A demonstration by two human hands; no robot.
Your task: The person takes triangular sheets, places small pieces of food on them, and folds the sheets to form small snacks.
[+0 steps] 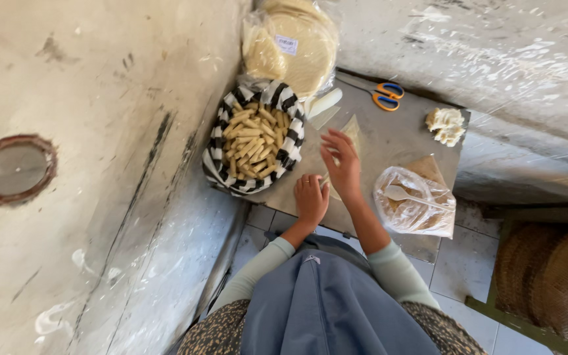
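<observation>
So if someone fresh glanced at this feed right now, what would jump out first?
Probably the black-and-white striped bowl heaped with pale rolled sticks, left of the low grey table. Next, the left hand and right hand working a thin dough piece at the table's middle. Orange-handled scissors lie at the far edge.

— What do you count on your feed?
— I see one pair of scissors (pixel 387 96), one striped basket (pixel 292 135) of rolls, too many to count, and two plastic bags (pixel 415 200).
— Hands?
— Two.
</observation>
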